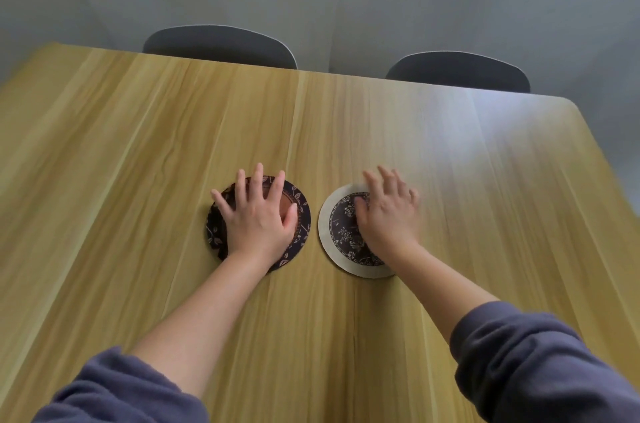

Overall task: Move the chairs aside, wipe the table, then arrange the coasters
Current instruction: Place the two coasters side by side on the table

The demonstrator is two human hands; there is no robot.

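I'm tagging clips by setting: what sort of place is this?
Likely a dining or meeting room: a long wooden table, two chairs at its far edge, and two patterned coasters on it.

left coaster beside right coaster on table, left chair and right chair behind its far edge

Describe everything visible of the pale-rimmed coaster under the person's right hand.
The pale-rimmed coaster is a flat round disc, thin like card or cork, with a wide cream rim around a dark centre printed with small pale flowers. It lies flat on the wooden table, near the middle. The right hand, fingers extended and somewhat blurred, rests on its right half and hides that part. A gap of bare table separates it from the dark coaster to its left.
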